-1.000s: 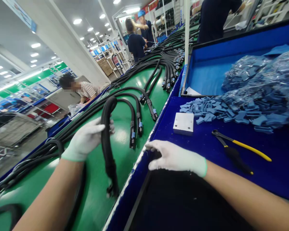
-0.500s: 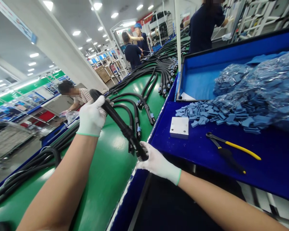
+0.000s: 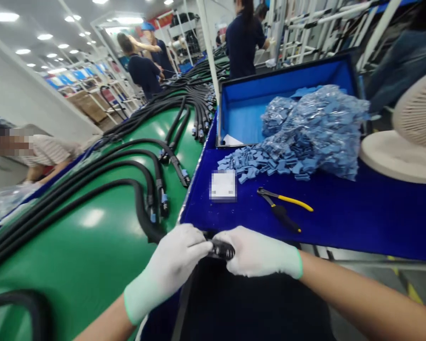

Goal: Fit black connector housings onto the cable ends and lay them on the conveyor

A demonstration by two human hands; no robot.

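Observation:
Both my hands wear white gloves with green cuffs and meet at the end of a black corrugated cable hose. Its connector end sticks out between them. My left hand is closed around the hose just behind that end, and my right hand grips the end itself from the right. The fingers partly hide the connector. From my left hand the hose curves back over the green table, beside other black hoses whose ends carry small light blue clips.
On the blue table lie yellow-and-black handled pliers, a small white block and a heap of blue clips. A bag of clips spills from a blue bin. A fan stands right. Several people work nearby.
My left hand has come down along the hose to join my right. The hose end has moved nearer to me, and the view has swung to the right.

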